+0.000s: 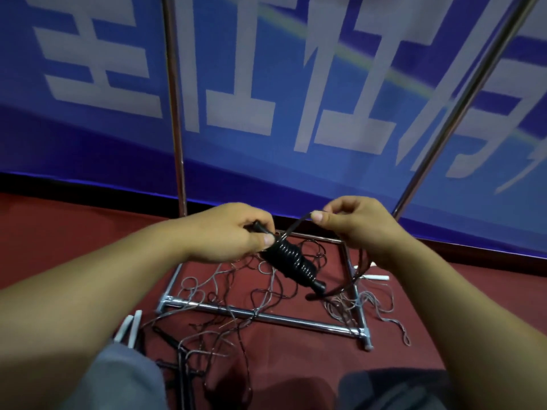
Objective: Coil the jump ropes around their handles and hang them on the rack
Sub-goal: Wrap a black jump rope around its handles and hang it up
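Observation:
My left hand (pixel 236 232) grips the upper end of a pair of black handles (pixel 291 263); black rope is coiled in many turns around them. From the top of the coil the free black rope (pixel 296 224) rises to my right hand (pixel 355 224), which pinches it between thumb and fingers. The rest of that rope drops behind my right wrist and loops back under the coil. The chrome rack (pixel 254 315) stands in front of me, its base frame on the floor and two uprights rising past the top of the view.
Several loose grey and dark ropes (pixel 225 294) lie tangled on the red carpet inside and around the rack base. White handles (pixel 130 327) lie at lower left, another white handle (pixel 376 278) at right. A blue banner wall (pixel 296 84) stands behind.

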`<act>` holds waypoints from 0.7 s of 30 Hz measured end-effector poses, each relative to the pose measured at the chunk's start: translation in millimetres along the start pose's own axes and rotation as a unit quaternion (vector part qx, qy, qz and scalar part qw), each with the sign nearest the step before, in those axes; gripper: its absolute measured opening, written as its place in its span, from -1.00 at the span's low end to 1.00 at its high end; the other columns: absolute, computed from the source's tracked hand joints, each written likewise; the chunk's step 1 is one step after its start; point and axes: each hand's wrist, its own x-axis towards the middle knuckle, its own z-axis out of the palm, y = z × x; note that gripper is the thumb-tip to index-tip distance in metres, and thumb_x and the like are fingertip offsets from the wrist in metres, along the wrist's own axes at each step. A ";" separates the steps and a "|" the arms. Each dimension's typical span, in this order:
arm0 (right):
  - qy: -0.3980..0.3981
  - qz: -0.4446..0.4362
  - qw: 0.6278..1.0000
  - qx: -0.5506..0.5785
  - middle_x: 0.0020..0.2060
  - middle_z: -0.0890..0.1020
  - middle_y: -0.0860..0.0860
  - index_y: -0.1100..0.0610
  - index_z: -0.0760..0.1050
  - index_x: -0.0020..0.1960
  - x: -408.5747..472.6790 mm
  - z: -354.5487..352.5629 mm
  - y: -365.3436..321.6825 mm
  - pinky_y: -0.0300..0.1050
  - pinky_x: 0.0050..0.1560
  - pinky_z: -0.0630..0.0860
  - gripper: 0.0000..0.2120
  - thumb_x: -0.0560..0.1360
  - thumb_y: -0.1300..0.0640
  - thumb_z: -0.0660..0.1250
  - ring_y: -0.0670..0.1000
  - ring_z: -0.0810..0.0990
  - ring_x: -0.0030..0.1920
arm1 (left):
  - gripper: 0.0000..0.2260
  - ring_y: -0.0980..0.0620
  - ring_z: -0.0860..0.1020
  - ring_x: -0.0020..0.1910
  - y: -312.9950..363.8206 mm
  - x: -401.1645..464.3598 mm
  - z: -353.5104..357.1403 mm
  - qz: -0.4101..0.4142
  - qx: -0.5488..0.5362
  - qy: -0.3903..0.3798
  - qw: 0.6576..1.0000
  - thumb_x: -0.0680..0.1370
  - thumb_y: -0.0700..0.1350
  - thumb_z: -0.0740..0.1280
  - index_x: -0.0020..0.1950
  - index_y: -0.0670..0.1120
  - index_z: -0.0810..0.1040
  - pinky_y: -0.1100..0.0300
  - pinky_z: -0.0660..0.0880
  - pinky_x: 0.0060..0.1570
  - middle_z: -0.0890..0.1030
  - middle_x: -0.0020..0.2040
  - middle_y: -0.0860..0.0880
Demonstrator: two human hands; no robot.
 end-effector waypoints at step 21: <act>0.005 -0.025 0.998 0.062 -0.31 0.54 0.10 0.10 0.55 -0.08 13.1 12.4 5.0 -0.11 -0.26 0.43 -0.83 0.45 0.15 0.54 0.03 0.49 -0.30 | -0.84 0.09 0.39 -0.32 25.8 4.4 6.8 0.069 -0.098 -0.012 0.993 0.53 0.04 0.29 -0.24 0.09 0.54 0.12 0.35 -0.21 0.45 -0.36 0.13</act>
